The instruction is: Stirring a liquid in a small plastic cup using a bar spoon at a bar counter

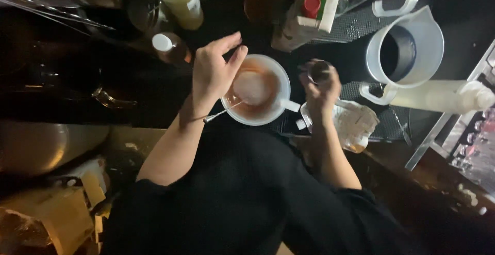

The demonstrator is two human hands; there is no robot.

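Observation:
My left hand [214, 72] hovers over the left rim of a white measuring jug [278, 87] that holds reddish-brown liquid and a large round ice ball. A thin metal bar spoon [223, 113] runs from under that hand into the jug; the fingers pinch its top. My right hand [322, 90] holds a small dark metal measuring cup [318, 70] just right of the jug, above its handle. Below that hand a clear glass [356, 126] with ice lies on a dark rubber mat.
A large empty white pitcher [405, 49] stands right, a pale squeeze bottle [443, 96] beside it. A carton with a red cap [309, 15], a yellowish bottle [180, 0] and a white-capped amber bottle [170, 49] stand behind. Metal bowl [36, 144] lies at left.

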